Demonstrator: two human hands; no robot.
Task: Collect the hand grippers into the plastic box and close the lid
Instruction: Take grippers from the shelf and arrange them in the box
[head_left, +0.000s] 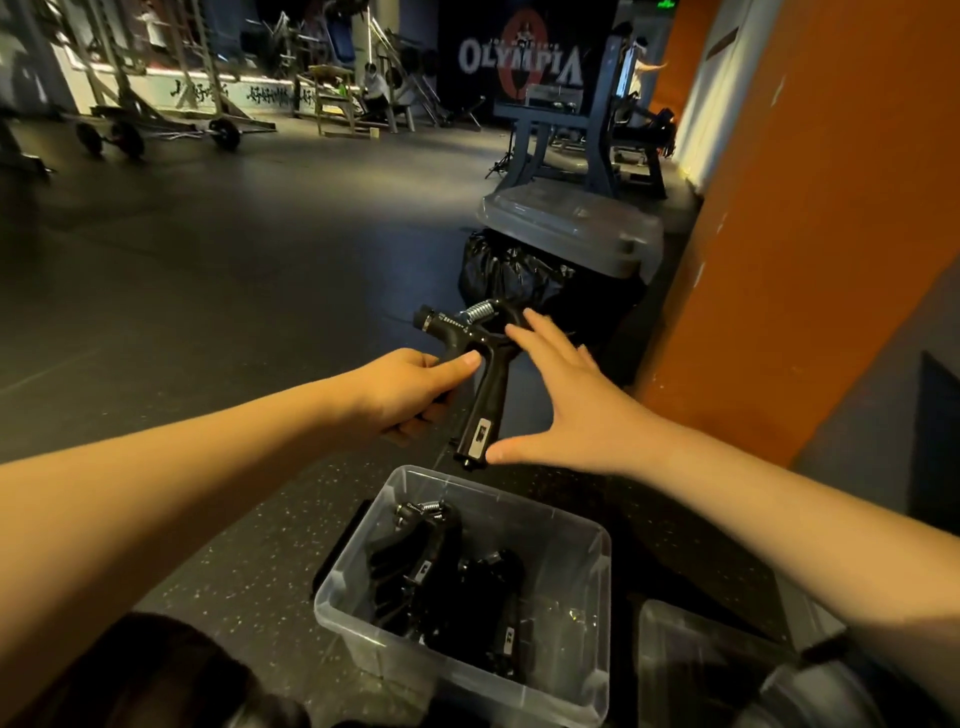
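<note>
1. Our left hand (410, 395) is clamped around one handle of a black hand gripper (480, 376), held up in the air.
2. Our right hand (563, 410) is spread wide, fingertips and thumb touching that same gripper.
3. Below sits the clear plastic box (582, 597), lidless, more grippers (447, 571) piled inside.

Clear glossy plastic box (582, 613), speckled matt floor (249, 571)

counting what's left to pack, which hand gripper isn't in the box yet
The hand gripper gripped in the left hand, above the plastic box; the other grippers lie inside it.
</note>
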